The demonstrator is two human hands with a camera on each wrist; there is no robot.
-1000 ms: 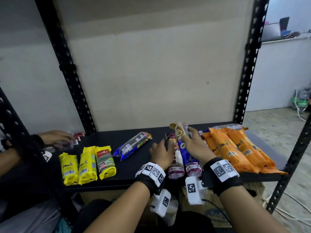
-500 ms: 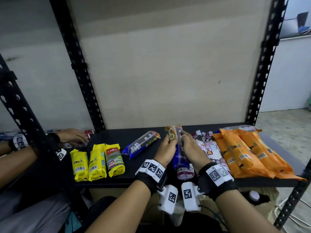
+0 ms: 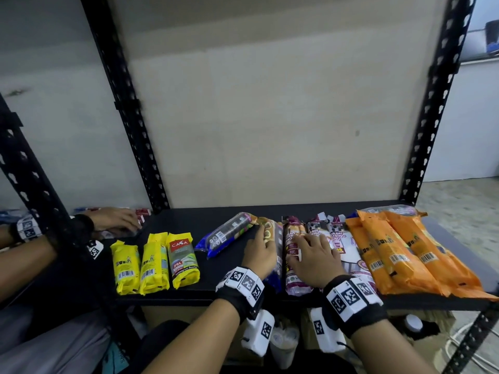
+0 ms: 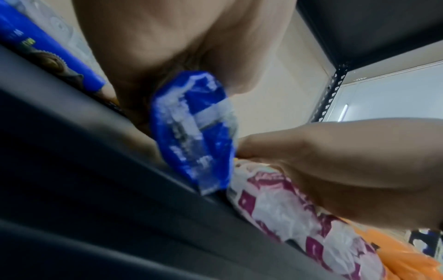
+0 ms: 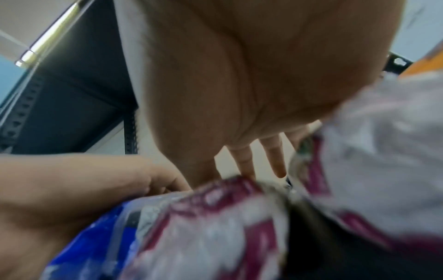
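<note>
Shelf point(image 3: 189, 221): left hand point(image 3: 260, 255) grips blue pack point(image 4: 196, 136), right hand point(image 3: 314, 260) seemingly flat on maroon pack point(image 3: 293, 238)

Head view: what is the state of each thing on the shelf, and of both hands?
left hand, grips the blue pack
blue pack, held on its edge
right hand, flat on the purple-and-white packs
purple-and-white packs, lying side by side
second blue pack, lying slanted, untouched
yellow packs, lying in a row
orange packs, lying side by side

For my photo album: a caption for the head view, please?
Left hand grips a blue pack while right hand rests on purple packs on a shelf.
</note>
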